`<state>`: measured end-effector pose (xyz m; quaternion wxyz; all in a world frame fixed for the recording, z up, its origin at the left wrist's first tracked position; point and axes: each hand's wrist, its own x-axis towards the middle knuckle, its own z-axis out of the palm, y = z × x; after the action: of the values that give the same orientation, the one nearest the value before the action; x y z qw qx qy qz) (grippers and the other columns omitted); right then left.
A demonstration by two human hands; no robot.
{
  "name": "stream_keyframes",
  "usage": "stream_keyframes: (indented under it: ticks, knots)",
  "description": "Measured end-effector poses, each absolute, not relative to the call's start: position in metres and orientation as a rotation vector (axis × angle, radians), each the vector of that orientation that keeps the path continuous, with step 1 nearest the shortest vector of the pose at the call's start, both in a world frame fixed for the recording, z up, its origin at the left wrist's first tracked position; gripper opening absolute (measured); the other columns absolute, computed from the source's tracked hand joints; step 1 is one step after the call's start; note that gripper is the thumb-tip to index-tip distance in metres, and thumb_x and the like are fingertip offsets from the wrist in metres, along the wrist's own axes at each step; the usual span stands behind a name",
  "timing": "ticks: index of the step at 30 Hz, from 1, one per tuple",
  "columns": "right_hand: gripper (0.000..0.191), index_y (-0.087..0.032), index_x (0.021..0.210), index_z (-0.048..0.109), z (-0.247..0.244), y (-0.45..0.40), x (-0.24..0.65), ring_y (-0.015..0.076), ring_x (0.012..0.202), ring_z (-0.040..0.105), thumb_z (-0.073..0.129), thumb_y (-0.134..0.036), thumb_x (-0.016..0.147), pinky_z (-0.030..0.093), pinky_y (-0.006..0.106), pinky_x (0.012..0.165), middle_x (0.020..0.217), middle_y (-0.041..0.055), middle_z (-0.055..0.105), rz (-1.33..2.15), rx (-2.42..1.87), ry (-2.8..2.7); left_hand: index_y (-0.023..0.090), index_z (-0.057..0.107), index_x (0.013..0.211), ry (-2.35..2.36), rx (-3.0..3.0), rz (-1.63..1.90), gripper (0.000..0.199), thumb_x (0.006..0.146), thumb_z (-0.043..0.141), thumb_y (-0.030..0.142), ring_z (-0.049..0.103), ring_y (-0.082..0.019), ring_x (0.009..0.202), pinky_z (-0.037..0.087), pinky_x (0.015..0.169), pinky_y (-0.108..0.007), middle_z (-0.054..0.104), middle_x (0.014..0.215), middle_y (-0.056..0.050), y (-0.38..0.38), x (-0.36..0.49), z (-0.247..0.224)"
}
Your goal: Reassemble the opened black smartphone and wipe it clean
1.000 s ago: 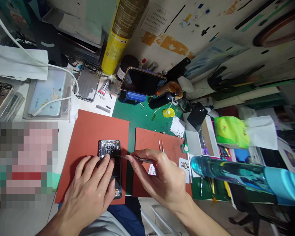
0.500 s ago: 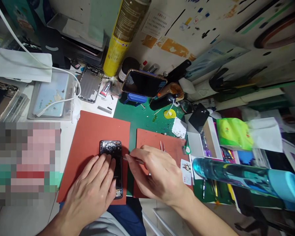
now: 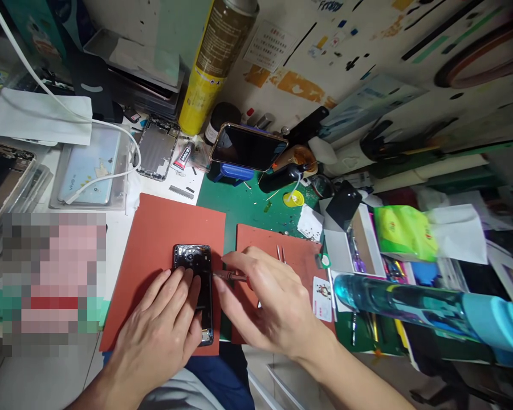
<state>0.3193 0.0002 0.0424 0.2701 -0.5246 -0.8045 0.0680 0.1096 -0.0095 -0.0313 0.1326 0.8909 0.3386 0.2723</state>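
Note:
A black phone (image 3: 206, 296) with its inner parts bared near the camera end lies on the left reddish-brown mat (image 3: 162, 228). My left hand (image 3: 160, 319) rests flat across it, fingers stretched out over the back and the thumb near its right edge. From the right, my right hand (image 3: 273, 299) holds a slim metal tool with a knurled shaft (image 3: 228, 275). Its tip points at the phone's right edge; whether it touches there I cannot tell. The index finger and thumb are apart around the shaft, and the tool's rear end is hidden in the hand.
Tweezers (image 3: 281, 254) lie on the right mat (image 3: 256, 236). A blue water bottle (image 3: 410, 302) lies beyond my right hand. At the back stand a propped phone (image 3: 248, 146) and a yellow spray can (image 3: 200, 97). A white cable (image 3: 111, 122) hangs at the left.
My right index finger has lifted away from the tool's shaft, so more of the shaft shows. The left hand and the phone stay where they were.

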Motion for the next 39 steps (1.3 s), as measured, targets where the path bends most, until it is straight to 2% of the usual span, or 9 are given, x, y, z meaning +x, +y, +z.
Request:
stream_keyframes:
  ticks: [4,11,16,21,29,35,39]
  knots:
    - [0.018,-0.02,0.116,0.057,0.042,0.0,0.317,0.016,0.057,0.059,0.057,-0.009,0.102,0.049,0.031,0.054,0.073,-0.001,0.066,0.16,-1.424,-2.158,0.004,0.072,0.132,0.995,2.583,0.79,0.037,0.103,0.057,0.021,0.065,-0.031,0.135,0.033,0.13,-0.046,0.076,0.136,-0.016,-0.009,0.11,-0.031]
    - [0.014,-0.019,0.112,0.057,0.041,-0.001,0.316,0.0148,0.057,0.056,0.059,-0.009,0.102,0.049,0.029,0.054,0.073,-0.0011,0.064,0.119,-1.456,-2.145,0.005,0.075,0.125,0.998,2.555,0.817,0.032,0.103,0.058,0.021,0.065,-0.031,0.134,0.032,0.131,-0.046,0.077,0.133,-0.016,-0.012,0.109,-0.034]
    - [0.015,-0.019,0.111,0.057,0.043,-0.002,0.314,0.0148,0.056,0.053,0.057,-0.006,0.103,0.047,0.03,0.053,0.071,-0.0015,0.062,0.099,-1.436,-2.177,0.004,0.072,0.132,0.998,2.548,0.798,0.036,0.103,0.058,0.021,0.063,-0.031,0.138,0.03,0.132,-0.046,0.074,0.14,-0.016,-0.013,0.109,-0.035]
    - [0.014,-0.018,0.111,0.058,0.041,-0.002,0.314,0.0158,0.061,0.058,0.058,-0.007,0.103,0.05,0.03,0.055,0.075,0.0014,0.065,0.132,-1.456,-2.168,0.004,0.071,0.134,0.991,2.558,0.81,0.038,0.103,0.058,0.021,0.064,-0.031,0.135,0.03,0.132,-0.046,0.075,0.138,-0.016,-0.01,0.11,-0.035]
    - [0.018,-0.023,0.102,0.057,0.041,-0.007,0.313,0.0119,0.054,0.057,0.063,-0.006,0.101,0.049,0.026,0.051,0.071,-0.0031,0.068,0.049,-1.542,-2.078,0.004,0.075,0.126,1.005,2.555,0.836,0.033,0.103,0.058,0.021,0.066,-0.031,0.132,0.033,0.13,-0.048,0.077,0.134,-0.016,-0.011,0.11,-0.035]
    - [0.017,-0.023,0.099,0.06,0.045,-0.004,0.33,0.0117,0.055,0.065,0.072,-0.011,0.098,0.051,0.024,0.05,0.072,-0.0029,0.07,-0.008,-1.668,-1.852,0.003,0.069,0.139,0.969,2.608,0.827,0.041,0.104,0.059,0.021,0.065,-0.031,0.134,0.031,0.13,-0.047,0.073,0.142,-0.017,-0.006,0.11,-0.031]
    - [0.015,-0.023,0.097,0.06,0.039,-0.001,0.338,0.0106,0.055,0.065,0.071,-0.013,0.098,0.052,0.021,0.05,0.073,-0.0032,0.07,0.032,-1.69,-1.815,0.002,0.068,0.141,0.96,2.617,0.821,0.042,0.104,0.058,0.022,0.064,-0.032,0.135,0.032,0.129,-0.048,0.072,0.143,-0.018,-0.004,0.11,-0.031]
